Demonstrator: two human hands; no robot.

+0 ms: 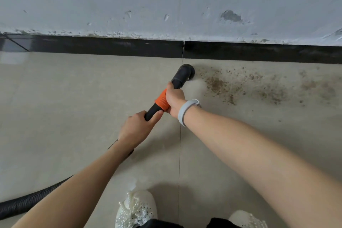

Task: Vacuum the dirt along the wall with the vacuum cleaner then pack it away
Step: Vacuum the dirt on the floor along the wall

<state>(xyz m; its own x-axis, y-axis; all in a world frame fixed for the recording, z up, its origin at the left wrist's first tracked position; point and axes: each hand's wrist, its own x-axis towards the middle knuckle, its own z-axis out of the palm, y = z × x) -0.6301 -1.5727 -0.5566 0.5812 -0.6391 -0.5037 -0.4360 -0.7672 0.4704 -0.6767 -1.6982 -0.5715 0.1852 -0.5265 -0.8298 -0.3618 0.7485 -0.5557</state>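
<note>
A black vacuum wand with an orange collar (161, 101) points at the floor by the wall. Its round black nozzle (185, 73) rests on the tile just below the black skirting (111, 46). My right hand (174, 101) grips the wand at the orange collar, a grey band on its wrist. My left hand (137, 126) holds the wand's lower black end. Brown dirt (240, 85) is scattered on the beige tile to the right of the nozzle, along the skirting. The ribbed black hose (27, 202) trails off to the lower left.
A scuffed white wall (166, 2) rises above the skirting. My two white beaded shoes (137, 209) stand at the bottom edge. Beige floor tile (55, 107) spreads left of the nozzle, with a tile joint running down the middle.
</note>
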